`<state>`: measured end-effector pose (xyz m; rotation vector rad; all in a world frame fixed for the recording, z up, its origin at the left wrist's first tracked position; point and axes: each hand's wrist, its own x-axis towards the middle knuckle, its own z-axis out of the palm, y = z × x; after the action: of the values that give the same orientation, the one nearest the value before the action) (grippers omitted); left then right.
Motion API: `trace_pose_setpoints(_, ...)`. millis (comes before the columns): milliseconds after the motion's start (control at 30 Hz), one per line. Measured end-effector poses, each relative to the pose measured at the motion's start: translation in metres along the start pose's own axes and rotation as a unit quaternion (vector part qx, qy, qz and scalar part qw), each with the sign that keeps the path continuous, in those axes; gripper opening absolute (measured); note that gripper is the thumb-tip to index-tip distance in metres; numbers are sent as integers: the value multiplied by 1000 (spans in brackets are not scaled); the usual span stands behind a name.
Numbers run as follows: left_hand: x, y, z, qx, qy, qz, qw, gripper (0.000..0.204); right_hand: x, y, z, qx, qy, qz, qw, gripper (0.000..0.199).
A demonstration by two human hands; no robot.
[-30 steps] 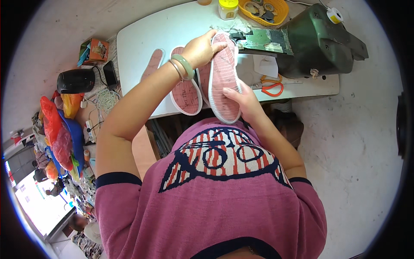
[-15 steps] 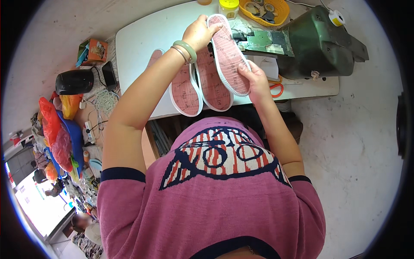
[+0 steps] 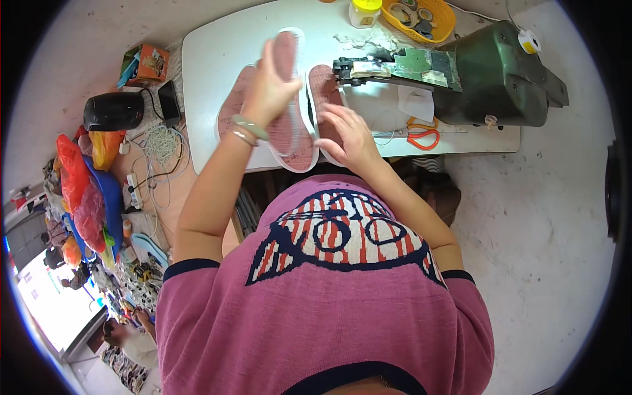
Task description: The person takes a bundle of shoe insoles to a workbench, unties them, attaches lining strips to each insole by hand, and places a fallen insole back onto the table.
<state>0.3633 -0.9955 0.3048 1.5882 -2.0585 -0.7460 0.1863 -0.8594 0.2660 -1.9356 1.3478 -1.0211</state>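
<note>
My left hand (image 3: 268, 95) grips a pink shoe sole (image 3: 284, 56) with a white rim, smeared by motion, held over another pink sole (image 3: 301, 157) on the table. At its left lies one more sole (image 3: 232, 108), partly hidden by my left hand and wrist. My right hand (image 3: 354, 139) rests on the near part of a sole (image 3: 322, 80) at the right, thumb and fingers apart. That sole's far end sits beside the narrow arm of a dark green sewing machine (image 3: 490, 72).
Orange-handled scissors (image 3: 423, 133) lie on the white table (image 3: 210, 56), right of my right hand. Farther back stand a yellow-lidded jar (image 3: 364, 13) and a yellow basket (image 3: 393, 29) of spools or rings. Cords, a black device (image 3: 113, 110) and plastic bags are at the left.
My left hand has carried the lifted sole leftward, over the middle sole. My right hand has let go of it and come down onto the right sole.
</note>
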Motion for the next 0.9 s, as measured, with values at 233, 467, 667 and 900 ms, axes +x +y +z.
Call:
trace_pose_setpoints(233, -26, -76, 11, 107, 107, 32, 988, 82, -29, 30, 16, -200, -31, -8, 979, 78)
trace_pose_setpoints(467, -79, 8, 40, -586, -169, -257, 750, 44, -15, -4, -8, -44, -7, -73, 996, 71)
trace_pose_setpoints(667, -81, 19, 26, -620, -240, -215, 716, 38, 17, -1, -28, 414, -31, 232, 880, 56)
trace_pose_setpoints(900, -59, 33, 46, -618, -177, -195, 740, 26, 17, -10, -20, -107, 120, 50, 986, 46)
